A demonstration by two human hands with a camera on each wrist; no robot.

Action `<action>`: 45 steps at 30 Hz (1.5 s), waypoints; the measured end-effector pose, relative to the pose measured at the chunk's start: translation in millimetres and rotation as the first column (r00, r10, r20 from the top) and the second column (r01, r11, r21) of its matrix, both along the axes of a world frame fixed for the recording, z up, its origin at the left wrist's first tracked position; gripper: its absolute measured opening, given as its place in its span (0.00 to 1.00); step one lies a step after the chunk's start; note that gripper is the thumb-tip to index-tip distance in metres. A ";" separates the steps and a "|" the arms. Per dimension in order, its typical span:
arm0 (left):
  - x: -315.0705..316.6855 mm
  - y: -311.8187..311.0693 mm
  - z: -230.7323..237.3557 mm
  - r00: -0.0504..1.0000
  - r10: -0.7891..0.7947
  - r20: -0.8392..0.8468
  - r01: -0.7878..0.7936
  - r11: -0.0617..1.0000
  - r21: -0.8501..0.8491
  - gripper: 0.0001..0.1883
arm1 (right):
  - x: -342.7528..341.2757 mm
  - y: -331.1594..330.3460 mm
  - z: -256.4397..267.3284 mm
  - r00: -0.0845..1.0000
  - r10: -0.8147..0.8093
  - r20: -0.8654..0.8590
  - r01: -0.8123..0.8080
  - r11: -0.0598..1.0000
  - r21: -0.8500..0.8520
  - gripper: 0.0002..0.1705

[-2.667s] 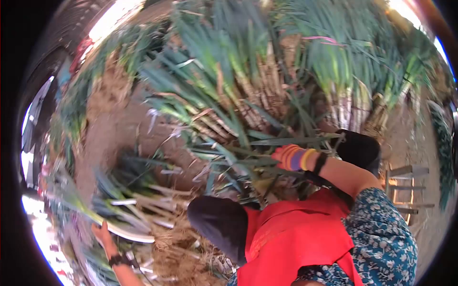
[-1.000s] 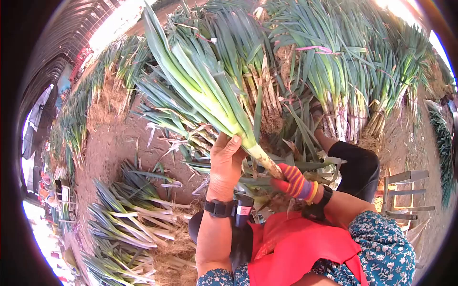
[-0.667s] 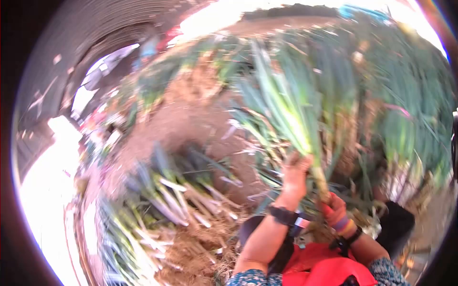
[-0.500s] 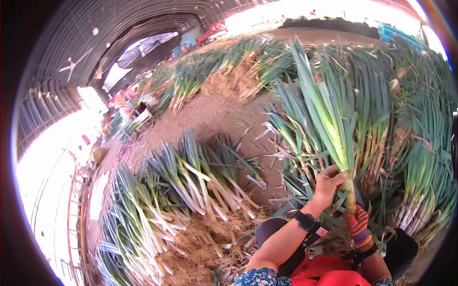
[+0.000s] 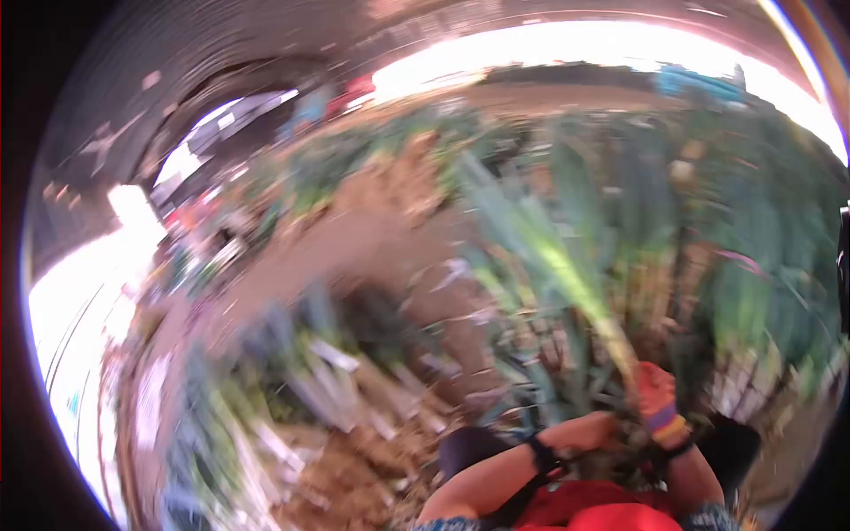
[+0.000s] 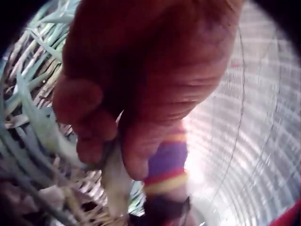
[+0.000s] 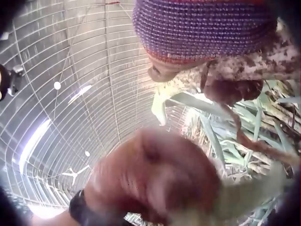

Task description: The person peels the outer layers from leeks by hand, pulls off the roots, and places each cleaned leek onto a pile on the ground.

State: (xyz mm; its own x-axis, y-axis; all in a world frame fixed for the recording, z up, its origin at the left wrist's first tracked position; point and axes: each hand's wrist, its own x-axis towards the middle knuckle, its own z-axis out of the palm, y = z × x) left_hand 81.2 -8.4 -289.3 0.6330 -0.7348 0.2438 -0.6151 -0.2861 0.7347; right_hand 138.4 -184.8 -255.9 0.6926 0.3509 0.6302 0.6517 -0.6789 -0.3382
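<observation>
My right hand (image 5: 656, 389), in a striped knit glove, grips a long green onion (image 5: 571, 274) near its root end, the leaves slanting up and left. In the right wrist view the purple glove (image 7: 202, 28) is around the dirt-speckled stalk (image 7: 263, 63). My bare left hand (image 5: 595, 431) is low beside the right one, off the stalk. Its thumb and fingers pinch a pale peeled leaf (image 6: 116, 181) in the left wrist view. That same leaf (image 7: 254, 193) trails from the fist in the right wrist view.
Upright bundles of green onions (image 5: 651, 212) stand ahead and to the right. A pile with white stalks and roots (image 5: 328, 389) lies on the dirt floor (image 5: 354, 257) at left. Leaf scraps lie near my knees. A ribbed shelter roof arches overhead.
The left hand fetched the onion from the left pile and brought it to the gloved hand. Since half a second ago, the left hand has moved down off the stalk, drawing a leaf away.
</observation>
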 end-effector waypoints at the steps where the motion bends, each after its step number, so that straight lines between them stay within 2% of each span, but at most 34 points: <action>1: -3.6 4.8 -6.4 0.997 -0.071 0.006 0.071 0.993 -0.098 0.11 | -0.2 0.8 2.5 0.993 0.122 0.011 -0.122 0.985 0.124 0.08; 2: -16.7 11.1 60.3 0.965 0.108 -0.239 -0.180 0.935 -0.305 0.11 | -6.2 -4.3 14.6 0.990 0.142 -0.019 -0.139 0.986 0.095 0.10; 3: -3.2 25.8 68.9 0.900 0.304 -0.312 -0.395 0.871 -0.293 0.12 | -18.3 -10.2 32.0 0.981 0.171 -0.092 -0.163 0.983 0.084 0.12; 5: 20.3 53.3 86.5 0.636 0.597 -0.490 -0.760 0.597 -0.259 0.17 | -39.5 -19.7 45.2 0.933 0.234 -0.273 -0.216 0.972 0.093 0.16; 6: 18.9 56.8 110.2 0.536 0.414 -0.736 -0.836 0.380 -0.396 0.17 | -53.2 -23.6 39.7 0.819 0.407 -0.404 -0.299 0.905 0.303 0.19; 7: 27.4 59.4 106.8 0.600 0.174 -0.781 -0.799 0.169 -0.576 0.18 | -64.7 -27.6 29.1 0.759 0.359 -0.543 -0.270 0.933 0.240 0.18; 8: 32.1 62.6 107.3 0.666 0.039 -0.745 -0.745 0.079 -0.662 0.22 | -71.4 -30.9 17.3 0.677 0.303 -0.671 -0.250 0.952 0.177 0.18; 9: 29.6 58.9 105.3 0.654 0.077 -0.752 -0.756 0.074 -0.650 0.23 | -69.4 -31.3 6.4 0.689 0.276 -0.670 -0.216 0.961 0.174 0.18; 11: 26.2 54.5 111.3 0.625 0.165 -0.763 -0.778 0.208 -0.592 0.23 | -64.2 -19.5 -2.3 0.679 0.411 -0.608 -0.287 0.911 0.295 0.19; 13: 16.7 31.6 123.0 0.640 0.152 -0.754 -0.764 0.233 -0.602 0.23 | -50.5 -3.0 12.8 0.609 0.602 -0.516 -0.164 0.733 0.661 0.24; 15: 16.6 20.4 125.0 0.658 0.150 -0.738 -0.748 0.242 -0.618 0.23 | -29.5 11.2 34.7 0.426 0.721 -0.546 0.055 0.582 0.811 0.23; 16: 17.3 21.2 120.8 0.656 0.136 -0.742 -0.745 0.274 -0.608 0.23 | -24.5 13.0 53.5 0.436 0.717 -0.544 0.061 0.579 0.813 0.23; 18: 14.8 13.8 132.1 0.656 0.137 -0.742 -0.743 0.288 -0.604 0.21 | -22.1 16.6 90.1 0.431 0.593 -0.680 0.012 0.750 0.662 0.24; 19: 16.5 14.6 131.7 0.660 0.134 -0.739 -0.739 0.293 -0.607 0.21 | -18.9 19.8 91.3 0.437 0.592 -0.678 0.013 0.749 0.663 0.24; 21: 19.7 18.3 128.3 0.671 0.137 -0.728 -0.731 0.285 -0.620 0.21 | -12.8 23.0 90.3 0.301 0.752 -0.587 0.029 0.608 0.793 0.25; 23: 27.3 20.7 124.1 0.668 0.115 -0.736 -0.732 0.283 -0.620 0.22 | 1.2 27.7 70.4 0.295 0.780 -0.552 0.018 0.573 0.819 0.25; 24: 35.4 23.3 116.9 0.663 0.136 -0.736 -0.740 0.265 -0.618 0.23 | 18.8 32.8 36.4 0.489 0.722 -0.489 -0.139 0.618 0.774 0.26; 25: 34.9 26.2 110.7 0.647 0.164 -0.744 -0.758 0.239 -0.607 0.24 | 16.6 38.1 25.4 0.636 0.629 -0.447 -0.185 0.687 0.703 0.26; 26: 31.0 19.2 122.0 0.636 0.339 -0.693 -0.772 0.269 -0.576 0.26 | 13.7 43.6 14.2 0.769 0.509 -0.387 -0.193 0.762 0.618 0.27; 27: 39.3 21.7 112.6 0.610 0.304 -0.732 -0.792 0.201 -0.576 0.27 | 8.5 46.2 29.1 0.855 0.353 -0.381 -0.104 0.835 0.540 0.28; 28: 40.2 20.6 107.8 0.563 0.303 -0.769 -0.822 0.106 -0.560 0.27 | -3.4 47.2 46.3 0.780 0.465 -0.418 -0.156 0.792 0.590 0.28; 29: 46.9 22.9 99.8 0.509 0.402 -0.761 -0.845 0.062 -0.532 0.27 | -16.8 45.0 65.3 0.689 0.571 -0.445 -0.197 0.740 0.643 0.29; 30: 46.7 29.6 102.6 0.570 0.390 -0.723 -0.805 0.090 -0.586 0.23 | -33.3 40.9 77.4 0.621 0.656 -0.429 -0.255 0.687 0.681 0.29; 31: 51.6 45.5 89.2 0.556 0.486 -0.674 -0.810 0.131 -0.572 0.20 | -44.7 33.4 84.6 0.549 0.732 -0.402 -0.305 0.624 0.720 0.29; 32: 56.8 61.2 76.2 0.535 0.577 -0.617 -0.817 0.165 -0.553 0.16 | -48.2 22.8 87.1 0.524 0.744 -0.415 -0.333 0.627 0.704 0.29; 33: 47.2 54.9 97.6 0.431 0.416 -0.800 -0.878 -0.012 -0.479 0.16 | -48.5 7.9 83.9 0.512 0.747 -0.424 -0.361 0.635 0.683 0.29; 35: 31.9 53.2 120.4 0.501 0.362 -0.786 -0.827 -0.067 -0.558 0.17 | -39.9 -25.5 52.5 0.732 0.489 -0.475 -0.324 0.863 0.388 0.28; 37: 23.9 66.0 123.9 0.524 0.353 -0.775 -0.815 -0.057 -0.577 0.18 | -27.8 -65.8 8.8 0.619 0.289 -0.730 -0.148 0.956 0.254 0.28; 38: 20.9 71.9 125.1 0.562 0.332 -0.758 -0.796 -0.032 -0.604 0.18 | -26.5 -85.7 -10.6 0.630 0.042 -0.775 -0.142 0.988 -0.062 0.28; 39: 17.8 75.8 126.3 0.556 0.334 -0.761 -0.799 -0.037 -0.600 0.18 | -27.2 -97.3 -22.2 0.642 -0.210 -0.738 -0.128 0.919 -0.373 0.29; 40: 15.8 78.1 127.0 0.584 0.300 -0.755 -0.783 -0.041 -0.621 0.17 | -27.6 -98.0 -24.4 0.639 -0.211 -0.740 -0.130 0.918 -0.374 0.29; 42: 14.5 79.9 126.7 0.635 0.219 -0.741 -0.756 -0.022 -0.654 0.16 | -29.8 -100.2 -30.0 0.827 -0.344 -0.445 0.084 0.857 -0.508 0.30; 44: 15.2 77.0 121.5 0.627 0.204 -0.752 -0.765 -0.025 -0.644 0.15 | -23.2 -63.9 -12.4 0.992 0.006 -0.126 -0.024 0.989 -0.144 0.30; 45: 16.6 73.6 121.2 0.631 0.189 -0.752 -0.762 -0.027 -0.647 0.15 | -30.3 -34.4 27.4 0.927 0.069 -0.368 -0.086 0.996 -0.030 0.31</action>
